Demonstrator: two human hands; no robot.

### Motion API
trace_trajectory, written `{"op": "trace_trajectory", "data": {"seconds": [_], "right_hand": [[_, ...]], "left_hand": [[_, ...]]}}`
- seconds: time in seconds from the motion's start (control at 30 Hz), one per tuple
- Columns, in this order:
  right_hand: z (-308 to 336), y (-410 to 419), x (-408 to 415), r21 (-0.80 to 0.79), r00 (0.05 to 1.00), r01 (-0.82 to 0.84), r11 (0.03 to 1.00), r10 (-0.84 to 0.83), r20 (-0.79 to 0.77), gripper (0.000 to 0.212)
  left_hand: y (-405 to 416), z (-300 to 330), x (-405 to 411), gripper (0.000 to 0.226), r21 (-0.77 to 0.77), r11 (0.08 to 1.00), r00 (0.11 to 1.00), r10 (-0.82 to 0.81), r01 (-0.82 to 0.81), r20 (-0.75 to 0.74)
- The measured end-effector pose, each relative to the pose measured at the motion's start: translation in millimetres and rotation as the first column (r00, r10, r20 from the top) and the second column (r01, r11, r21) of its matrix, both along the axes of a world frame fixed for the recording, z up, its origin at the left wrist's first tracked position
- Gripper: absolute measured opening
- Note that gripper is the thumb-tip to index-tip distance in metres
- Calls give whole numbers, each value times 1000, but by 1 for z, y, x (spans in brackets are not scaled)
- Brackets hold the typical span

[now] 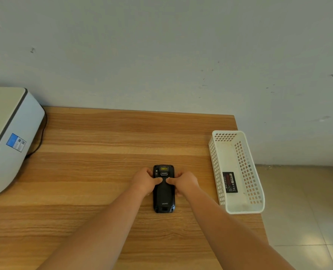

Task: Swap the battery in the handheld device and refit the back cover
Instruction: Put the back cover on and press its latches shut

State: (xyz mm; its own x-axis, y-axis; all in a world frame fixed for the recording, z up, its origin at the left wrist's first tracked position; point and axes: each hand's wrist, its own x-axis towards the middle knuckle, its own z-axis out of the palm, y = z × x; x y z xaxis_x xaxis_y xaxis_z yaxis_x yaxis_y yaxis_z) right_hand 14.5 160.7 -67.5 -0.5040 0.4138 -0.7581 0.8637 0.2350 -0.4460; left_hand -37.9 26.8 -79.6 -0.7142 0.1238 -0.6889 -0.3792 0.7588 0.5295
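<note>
From the head camera, a black, matte plastic handheld device (164, 193) with rounded corners lies face down on the wood-grain laminate worktop (95, 172), its long axis running away from the person. Its smooth back cover (163, 195) sits on the body and carries small pale lettering near the near end; at the far end a yellow-labelled scan window and a small latch show.

The left hand (145, 181) grips the device's left edge, fingers curled around the side and the thumb laid across the back cover. The right hand (183, 182) mirrors it on the device's right edge, fingers wrapped round the side, thumb pressing on the cover. The two thumb tips nearly meet at the middle of the cover, just below the latch. Both bare forearms reach in from the near edge of the worktop.

To the right of the device, well apart from it, stands a long white plastic basket (216, 172) with square-perforated walls, partly overhanging the worktop's right edge. On its floor lies a flat rectangular black battery (230, 182) with a red and white label.

Far to the left of the device sits a bulky pale grey machine (11, 137) with rounded corners, a dark seam and a blue sticker; a dark cable curves behind it. Beyond the device rises a scuffed, plain painted wall (161, 55), and a glossy tiled floor (302, 211) lies right of the basket.
</note>
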Motion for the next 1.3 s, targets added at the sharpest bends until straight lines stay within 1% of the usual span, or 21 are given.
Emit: {"op": "trace_trajectory", "data": {"seconds": [0.17,0.33,0.47,0.63,0.7,0.8,0.87,0.93,0.97,1.1,1.2,1.3], "right_hand": [[-1,1,-7,-32,999,30,999,-29,30,27],[-4,4,-5,-79,998,67,995,-67,7,24],[-1,4,-3,-112,997,80,991,-80,-1,25],[-2,5,6,-167,993,107,980,-115,-36,28],[-4,4,8,-155,993,100,983,-109,-49,28],[-6,3,9,-135,991,102,986,-112,-72,26],[-7,2,11,-126,990,92,988,-104,-90,24],[-3,0,15,-98,991,75,992,-85,-104,22],[-1,0,17,-94,991,76,993,-86,-102,22],[3,2,23,-153,990,98,983,-112,-87,25],[0,0,26,-129,991,73,989,-86,-104,29],[-4,-2,25,-143,988,84,986,-100,-113,34]], "left_hand": [[5,0,-5,27,35,994,991,101,-104,83],[2,-5,-7,27,38,996,995,79,-81,69],[1,0,-1,26,67,993,993,98,-102,58],[-7,3,3,31,149,976,980,138,-159,141],[-8,2,3,32,154,973,977,147,-171,153],[-6,-1,5,30,130,982,987,121,-135,108],[-7,-3,6,30,103,991,996,77,-81,50],[-8,-1,10,32,106,992,998,67,-67,6],[-9,2,12,34,122,990,997,70,-71,8],[-17,7,20,46,216,972,992,73,-93,98],[-19,3,20,52,184,982,998,24,-34,61],[-17,-1,18,51,123,992,999,-36,33,18]]}}
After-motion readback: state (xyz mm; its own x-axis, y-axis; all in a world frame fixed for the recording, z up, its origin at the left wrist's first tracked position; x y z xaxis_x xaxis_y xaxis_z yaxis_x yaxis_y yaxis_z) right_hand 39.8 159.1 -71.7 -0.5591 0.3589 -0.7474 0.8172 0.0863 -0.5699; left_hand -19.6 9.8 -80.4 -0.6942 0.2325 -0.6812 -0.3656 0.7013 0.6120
